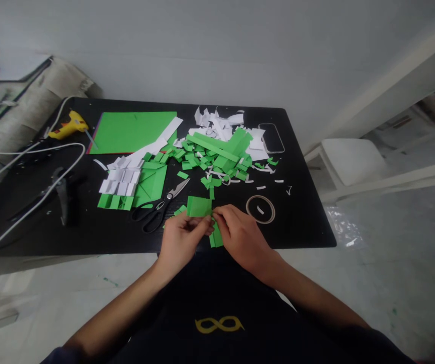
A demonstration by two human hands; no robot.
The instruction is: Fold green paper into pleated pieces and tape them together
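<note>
A piece of green paper [199, 207] is held up near the table's front edge. My left hand [182, 237] is closed on its lower left part, thumb in front. At its right edge, my right hand [242, 235] pinches with thumb and forefinger; whatever small part lies between those fingertips is hidden. More green paper [216, 236] shows below, between the two hands. Beyond my left hand lie black-handled scissors [164, 203], blades partly apart. Behind my hands rises a heap of green paper strips and cut pieces [221, 154].
A folded white and green paper construction [119, 182] lies left of the scissors. Green sheets [134, 131] are stacked behind it. A yellow glue gun [71, 125] and white cable [31, 145] are at left. To the right are a tape roll [249, 207], white scraps [264, 170] and a phone-shaped outline [272, 137].
</note>
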